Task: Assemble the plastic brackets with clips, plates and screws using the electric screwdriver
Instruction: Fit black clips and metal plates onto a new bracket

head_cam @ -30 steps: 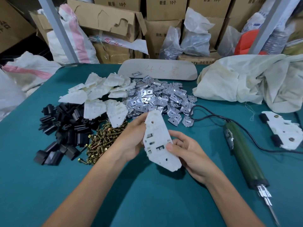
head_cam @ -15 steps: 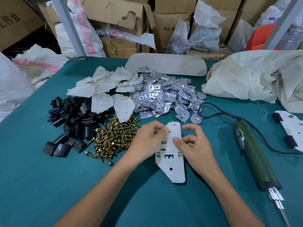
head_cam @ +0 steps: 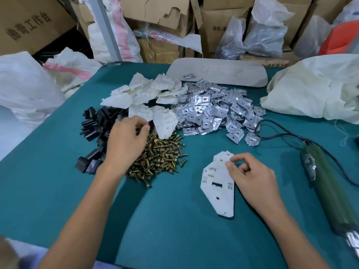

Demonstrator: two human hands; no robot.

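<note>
My right hand (head_cam: 250, 177) pinches the bracket (head_cam: 217, 189), likely light and stiff, by its upper edge (safest hold); my left hand (head_cam: 126, 142) curls over the clips (head_cam: 93, 121), contents unclear.

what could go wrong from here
The left hand reaches where the black clips and brass screws meet; it may scatter screws or grab the wrong part. The right hand holds the white bracket only by its upper edge, so it could pivot. The cable of the electric screwdriver loops beside the metal plates and might snag them.
</note>
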